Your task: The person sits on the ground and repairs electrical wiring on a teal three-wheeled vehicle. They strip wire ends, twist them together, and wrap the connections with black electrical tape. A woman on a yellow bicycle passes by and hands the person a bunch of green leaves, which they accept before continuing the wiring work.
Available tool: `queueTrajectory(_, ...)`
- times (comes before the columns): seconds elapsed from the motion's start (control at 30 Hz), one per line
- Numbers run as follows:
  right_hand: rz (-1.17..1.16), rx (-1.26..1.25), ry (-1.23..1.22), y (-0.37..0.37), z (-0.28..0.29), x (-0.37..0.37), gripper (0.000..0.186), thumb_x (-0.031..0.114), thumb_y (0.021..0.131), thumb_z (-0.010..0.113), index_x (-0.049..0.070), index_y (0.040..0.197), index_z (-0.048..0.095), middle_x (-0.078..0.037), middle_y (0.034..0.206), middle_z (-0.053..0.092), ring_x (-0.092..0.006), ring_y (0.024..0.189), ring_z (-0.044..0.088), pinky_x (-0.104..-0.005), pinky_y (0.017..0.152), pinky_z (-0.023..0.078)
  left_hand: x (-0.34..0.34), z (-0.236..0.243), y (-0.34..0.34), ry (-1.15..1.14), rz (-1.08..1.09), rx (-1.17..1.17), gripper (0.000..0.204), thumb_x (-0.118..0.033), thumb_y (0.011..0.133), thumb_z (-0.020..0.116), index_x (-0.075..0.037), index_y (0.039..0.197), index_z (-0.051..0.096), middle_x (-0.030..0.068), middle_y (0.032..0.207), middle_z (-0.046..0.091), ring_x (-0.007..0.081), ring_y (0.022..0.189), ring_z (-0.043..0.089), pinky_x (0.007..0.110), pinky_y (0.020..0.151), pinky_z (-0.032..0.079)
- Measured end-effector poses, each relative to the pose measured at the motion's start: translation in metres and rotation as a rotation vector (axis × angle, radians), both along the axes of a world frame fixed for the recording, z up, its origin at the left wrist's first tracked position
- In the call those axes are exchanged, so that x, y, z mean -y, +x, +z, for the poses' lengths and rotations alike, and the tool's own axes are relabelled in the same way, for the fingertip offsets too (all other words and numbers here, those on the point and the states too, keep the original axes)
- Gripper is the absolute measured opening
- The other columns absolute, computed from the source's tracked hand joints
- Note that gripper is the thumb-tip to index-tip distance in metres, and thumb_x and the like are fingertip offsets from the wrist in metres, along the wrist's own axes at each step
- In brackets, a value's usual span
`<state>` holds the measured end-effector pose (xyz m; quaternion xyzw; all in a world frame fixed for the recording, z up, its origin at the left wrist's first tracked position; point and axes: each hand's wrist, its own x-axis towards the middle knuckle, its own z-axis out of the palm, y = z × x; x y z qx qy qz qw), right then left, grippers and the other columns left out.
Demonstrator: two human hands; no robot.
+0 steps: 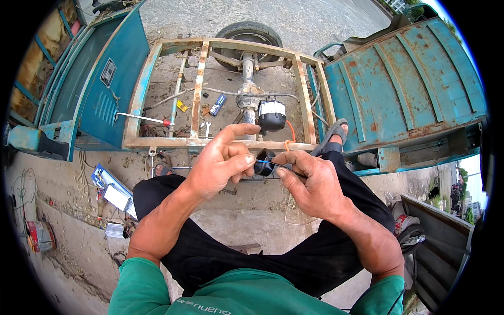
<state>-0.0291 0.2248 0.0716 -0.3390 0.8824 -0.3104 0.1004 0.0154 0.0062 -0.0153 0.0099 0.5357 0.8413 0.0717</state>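
Wire (270, 163) sits on the near side of the frame (173, 142), pinched in our right hand (317, 184); whether our curled left hand (218, 167) grips its end, we cannot tell. Likely we're preparing it; next needs steadiness.

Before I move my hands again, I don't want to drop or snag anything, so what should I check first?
1. Right hand gripping the thin wire: ok, pinched between thumb and fingers.
2. Left hand gripping it too: cannot tell; the wire runs toward the thumb, but the contact is unclear.
3. Hands gloved: not ok, both are bare.
4. Orange cable away from the metal frame: not ok, it crosses the near rail.
5. Open-ended wrench off the ground: not ok, it lies inside the frame.
6. Red-handled screwdriver out of the hands' way: ok, well to their left.
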Motion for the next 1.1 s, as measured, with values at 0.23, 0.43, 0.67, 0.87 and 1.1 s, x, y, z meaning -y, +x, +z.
queueTrajectory(0.23,-0.095,0.376,0.003,-0.006,0.006,-0.004,0.028,0.018,0.099,0.064,-0.004,0.115,0.067,-0.009,0.064,0.062,-0.014,0.059,0.057,-0.0336,0.061,0.049,-0.009,-0.007,-0.005,-0.698,0.213,-0.764,0.045,0.003,0.076,0.075,-0.01,0.119,0.07,0.008,0.097,0.068,0.0242,0.083,0.067,0.035,0.072,0.053)
queueTrajectory(0.43,-0.059,0.435,-0.108,-0.003,-0.012,-0.006,0.031,0.021,0.1,0.064,-0.005,0.116,0.066,-0.005,0.06,0.057,-0.0113,0.056,0.051,-0.0354,0.057,0.045,-0.015,-0.014,-0.006,-0.66,0.293,-0.918,0.037,0.004,0.077,0.075,-0.008,0.112,0.071,0.0089,0.097,0.068,0.0255,0.085,0.066,0.035,0.072,0.054)
queueTrajectory(0.67,0.011,0.028,0.0,0.011,0.0,0.0,0.025,0.016,0.092,0.069,0.003,0.113,0.065,-0.008,0.056,0.057,-0.0247,0.051,0.058,-0.0375,0.055,0.045,-0.025,-0.006,0.004,0.09,0.187,-0.08,0.024,-0.024,0.103,0.062,0.0,0.103,0.062,0.0069,0.078,0.065,0.0099,0.059,0.061,0.022,0.05,0.049)
queueTrajectory(0.87,0.217,-0.418,0.002,0.007,-0.017,-0.002,0.029,0.01,0.085,0.073,0.009,0.113,0.066,-0.005,0.058,0.06,-0.0264,0.053,0.061,-0.0389,0.053,0.043,-0.019,-0.001,-0.004,0.095,0.045,0.243,0.014,-0.016,0.101,0.06,-0.002,0.102,0.062,0.0011,0.065,0.056,0.0057,0.044,0.043,0.022,0.041,0.032)
queueTrajectory(1.1,0.26,-0.357,-0.003,0.005,-0.02,-0.001,0.032,0.011,0.087,0.071,0.008,0.118,0.067,-0.007,0.059,0.06,-0.0286,0.055,0.062,-0.0416,0.056,0.046,-0.016,0.001,-0.005,0.068,0.015,0.274,0.028,-0.013,0.098,0.06,0.002,0.121,0.054,0.0009,0.074,0.057,0.0043,0.047,0.042,0.022,0.042,0.032)
